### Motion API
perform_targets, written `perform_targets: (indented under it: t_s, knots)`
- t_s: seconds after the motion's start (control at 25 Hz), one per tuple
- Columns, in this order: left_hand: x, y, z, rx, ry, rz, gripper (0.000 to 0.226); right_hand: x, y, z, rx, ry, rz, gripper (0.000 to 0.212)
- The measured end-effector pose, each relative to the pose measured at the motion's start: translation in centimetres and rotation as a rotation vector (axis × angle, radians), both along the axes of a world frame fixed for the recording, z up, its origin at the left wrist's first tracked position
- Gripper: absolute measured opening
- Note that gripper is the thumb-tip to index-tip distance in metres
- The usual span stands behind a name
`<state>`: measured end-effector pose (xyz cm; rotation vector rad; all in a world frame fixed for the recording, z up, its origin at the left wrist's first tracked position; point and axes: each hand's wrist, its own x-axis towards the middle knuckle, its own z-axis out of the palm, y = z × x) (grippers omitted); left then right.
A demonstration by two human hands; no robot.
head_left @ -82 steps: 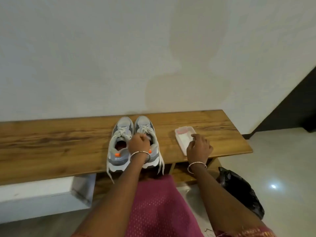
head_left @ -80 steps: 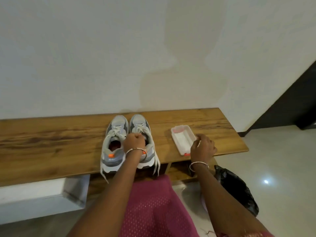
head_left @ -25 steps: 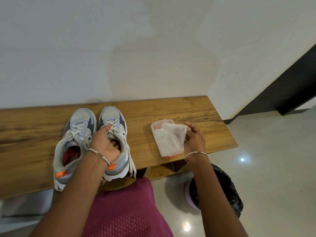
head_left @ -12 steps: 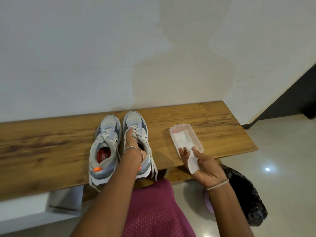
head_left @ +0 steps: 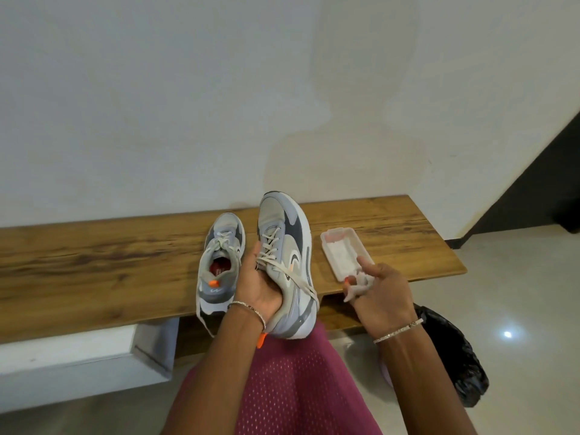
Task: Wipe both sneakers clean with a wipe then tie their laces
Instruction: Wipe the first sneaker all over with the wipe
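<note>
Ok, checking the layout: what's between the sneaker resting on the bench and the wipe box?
Head view: the other sneaker, held up by the left hand, sits between the resting sneaker and the box.

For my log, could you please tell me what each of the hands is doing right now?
Left hand: grips a grey-and-white lace-up sneaker.
Right hand: pinches a crumpled white wipe.

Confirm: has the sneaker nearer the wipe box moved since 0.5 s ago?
Yes. The left hand has lifted the sneaker and pulled it back: its heel now overhangs the front edge of the bench.
</note>
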<state>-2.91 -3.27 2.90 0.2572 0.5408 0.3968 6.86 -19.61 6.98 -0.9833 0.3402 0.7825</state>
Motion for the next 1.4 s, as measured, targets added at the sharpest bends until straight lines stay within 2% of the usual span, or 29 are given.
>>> perform_targets:
  t_s: [0.08, 0.2, 0.28, 0.4, 0.52, 0.68, 0.8, 0.92, 1.0, 1.16, 1.28, 1.4]
  knots:
    - [-2.4, -2.0, 2.1, 0.047, -0.010, -0.009, 0.043, -1.6, -0.1, 1.9, 0.071, -0.089, 0.018, 0.048]
    - [-5.5, -4.3, 4.6, 0.098, 0.001, -0.022, 0.034, -4.5, -0.3, 4.1, 0.064, -0.425, 0.035, 0.035]
    - [-7.3, -5.6, 6.1, 0.118, 0.005, -0.013, 0.032, -6.6, -0.7, 4.8, -0.052, -0.742, -0.001, 0.028]
    - [-9.3, -7.3, 8.1, 0.133, -0.008, -0.025, 0.026, -8.8, -1.6, 5.8, -0.348, -1.206, -0.141, 0.024]
    - [-11.0, -8.6, 9.4, 0.154, -0.036, -0.035, 0.029, -9.9, -2.3, 6.8, -0.563, -1.582, -0.195, 0.017]
    - [-12.9, -9.7, 10.3, 0.193, -0.090, -0.036, 0.030, -11.3, -3.0, 6.8, -0.629, -1.997, -0.267, 0.026]
    - [-14.1, -10.3, 10.4, 0.190, -0.120, -0.027, 0.035, -13.8, -4.4, 4.8, -0.697, -2.271, -0.168, 0.034]
    - [-15.2, -10.5, 9.9, 0.191, -0.114, 0.005, 0.035, -15.3, -6.9, 2.3, -0.683, -2.395, 0.015, 0.049]
    - [-15.5, -10.7, 9.8, 0.175, -0.109, 0.005, 0.036, -14.8, -7.4, 2.3, -0.640, -2.436, 0.064, 0.050]
    - [-15.6, -11.3, 10.0, 0.169, -0.129, -0.020, 0.036, -12.9, -5.8, 5.3, -0.623, -2.422, -0.076, 0.031]
    - [-15.5, -11.1, 9.9, 0.196, -0.101, -0.004, 0.031, -12.0, -4.8, 7.0, -0.623, -2.395, -0.161, 0.030]
    - [-15.8, -10.4, 9.9, 0.185, -0.118, -0.014, 0.037, -13.3, -5.9, 4.9, -0.616, -2.425, -0.112, 0.032]
